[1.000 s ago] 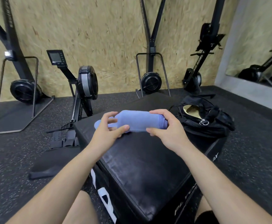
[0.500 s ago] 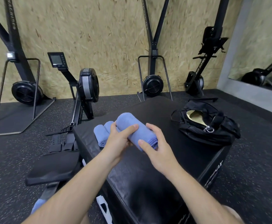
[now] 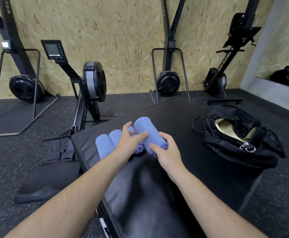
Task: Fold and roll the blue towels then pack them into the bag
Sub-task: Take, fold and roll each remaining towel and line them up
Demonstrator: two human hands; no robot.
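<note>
Reaching across a black padded box (image 3: 183, 134), the person handles three rolled blue towels that lie side by side on its top. The right hand (image 3: 167, 150) curls thumb and fingers round the near end of the rightmost roll (image 3: 145, 129). The left hand (image 3: 130, 143) has its fingers spread apart over the two other rolls (image 3: 106, 145), thumb laid on the rightmost one. The black bag (image 3: 235, 148) sits unzipped on the box's right side, apart from the towels.

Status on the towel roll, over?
Left hand open, touching rightmost roll. Right hand grips its near end. Bag unzipped, nothing between.
</note>
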